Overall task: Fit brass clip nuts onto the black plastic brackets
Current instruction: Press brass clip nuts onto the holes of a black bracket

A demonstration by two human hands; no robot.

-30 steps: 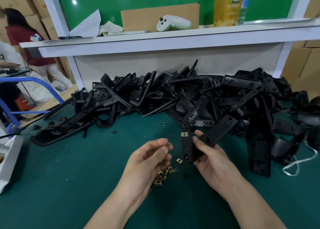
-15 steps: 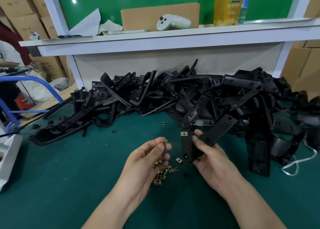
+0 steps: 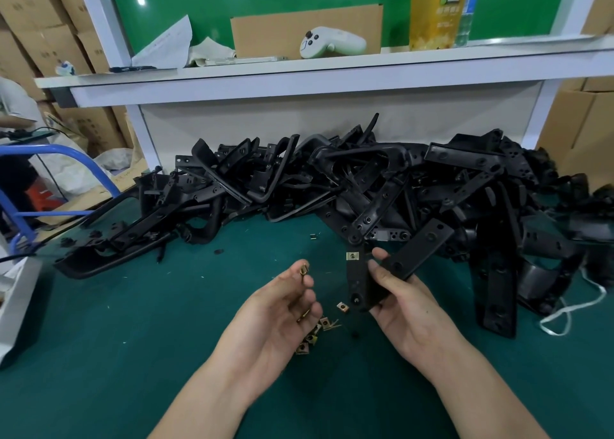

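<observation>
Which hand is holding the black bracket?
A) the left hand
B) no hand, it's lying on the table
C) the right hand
C: the right hand grips the bracket above the table, while the left hand only pinches a small clip nut.

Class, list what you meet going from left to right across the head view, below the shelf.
Blue frame → left hand pinching a loose clip nut → fitted clip nut on the held bracket → right hand → white cord.
</observation>
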